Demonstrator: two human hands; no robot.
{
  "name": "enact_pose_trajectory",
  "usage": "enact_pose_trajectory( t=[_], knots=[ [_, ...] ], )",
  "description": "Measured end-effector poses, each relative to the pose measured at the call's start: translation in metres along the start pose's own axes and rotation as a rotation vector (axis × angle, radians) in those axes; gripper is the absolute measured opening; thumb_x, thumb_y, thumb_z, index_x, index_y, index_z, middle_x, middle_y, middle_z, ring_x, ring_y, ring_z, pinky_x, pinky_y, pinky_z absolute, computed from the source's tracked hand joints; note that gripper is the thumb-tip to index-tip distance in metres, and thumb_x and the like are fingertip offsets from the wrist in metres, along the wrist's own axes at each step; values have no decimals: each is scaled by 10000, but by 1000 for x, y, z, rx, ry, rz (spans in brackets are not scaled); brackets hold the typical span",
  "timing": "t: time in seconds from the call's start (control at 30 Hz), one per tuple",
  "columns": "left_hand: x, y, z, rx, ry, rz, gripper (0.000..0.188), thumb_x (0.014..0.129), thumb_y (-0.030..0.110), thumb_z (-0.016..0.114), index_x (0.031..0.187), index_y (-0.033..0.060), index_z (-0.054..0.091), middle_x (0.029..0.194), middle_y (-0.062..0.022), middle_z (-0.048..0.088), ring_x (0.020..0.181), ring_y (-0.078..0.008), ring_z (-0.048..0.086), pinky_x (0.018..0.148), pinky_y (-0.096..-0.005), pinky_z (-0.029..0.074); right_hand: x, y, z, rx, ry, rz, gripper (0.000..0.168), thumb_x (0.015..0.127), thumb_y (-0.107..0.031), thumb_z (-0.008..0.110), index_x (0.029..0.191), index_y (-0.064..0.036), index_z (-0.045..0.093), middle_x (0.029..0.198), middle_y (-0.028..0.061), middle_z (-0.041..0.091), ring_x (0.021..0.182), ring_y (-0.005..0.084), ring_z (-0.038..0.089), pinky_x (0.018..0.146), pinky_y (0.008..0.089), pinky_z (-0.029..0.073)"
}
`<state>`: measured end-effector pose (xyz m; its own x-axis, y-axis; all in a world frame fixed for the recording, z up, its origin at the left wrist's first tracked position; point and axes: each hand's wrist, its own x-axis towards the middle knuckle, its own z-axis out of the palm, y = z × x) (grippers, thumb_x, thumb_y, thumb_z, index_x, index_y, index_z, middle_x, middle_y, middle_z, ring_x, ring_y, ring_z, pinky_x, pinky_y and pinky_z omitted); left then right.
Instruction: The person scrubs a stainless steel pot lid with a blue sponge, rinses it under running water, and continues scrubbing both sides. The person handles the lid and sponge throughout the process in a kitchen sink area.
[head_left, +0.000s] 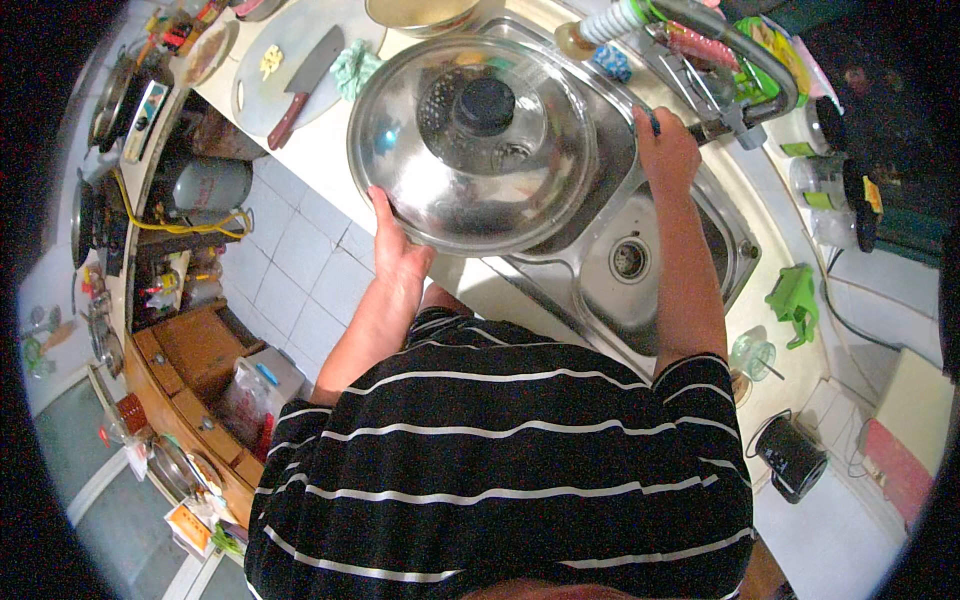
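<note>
A large stainless steel pot lid (465, 195) with a black knob lies in front of me, tilted over the counter's edge and the left basin of the sink. My left hand (397, 247) grips its near rim, thumb on top. At the back of the sink my right hand (667, 146) is closed around something by the faucet (720, 127), perhaps its handle; its fingertips are partly hidden. A round drain (630, 259) shows in the right basin. Whether anything lies under the lid is hidden.
Left of the lid, a cleaver (319, 60) and chopped pale pieces (271, 60) lie on a white cutting board (251, 90), beside a green cloth (355, 69). A metal bowl (420, 15) stands behind. Glass jars (821, 176) and a black kettle (791, 457) are at right.
</note>
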<state>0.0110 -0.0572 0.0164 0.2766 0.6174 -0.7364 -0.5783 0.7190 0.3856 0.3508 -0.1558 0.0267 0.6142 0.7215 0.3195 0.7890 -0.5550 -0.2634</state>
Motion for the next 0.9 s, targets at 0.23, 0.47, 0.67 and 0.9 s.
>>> enact_pose_trajectory(
  t=[0.23,0.47,0.67,0.9],
  knots=[
    [6,-9,-20,79,37,-82,789,858,673,422,1428,137,317,1467,-80,337,1327,-302,326,1076,-531,256,-5,2,-1,65,-71,79,433,896,-498,495,850,-75,570,844,162,629,768,377,627,657,480,484],
    [16,-6,-28,42,-39,-8,811,871,671,389,1452,121,254,1503,-86,261,1348,-324,278,1083,-557,229,-12,0,7,318,175,110,306,875,-391,591,956,-96,613,887,142,651,767,328,628,685,427,483],
    [13,0,-22,-40,38,12,763,886,655,375,1437,135,291,1490,-59,300,1333,-309,313,1081,-530,256,-69,-14,25,931,105,428,248,884,-281,636,951,-44,605,811,43,622,687,122,550,630,275,463],
    [14,0,-25,-62,-29,57,716,900,637,371,1417,143,342,1451,-57,372,1313,-291,352,1076,-525,267,-102,-45,45,1289,-113,617,196,915,-224,597,998,-47,601,804,17,616,608,76,523,554,229,435]
  ],
)
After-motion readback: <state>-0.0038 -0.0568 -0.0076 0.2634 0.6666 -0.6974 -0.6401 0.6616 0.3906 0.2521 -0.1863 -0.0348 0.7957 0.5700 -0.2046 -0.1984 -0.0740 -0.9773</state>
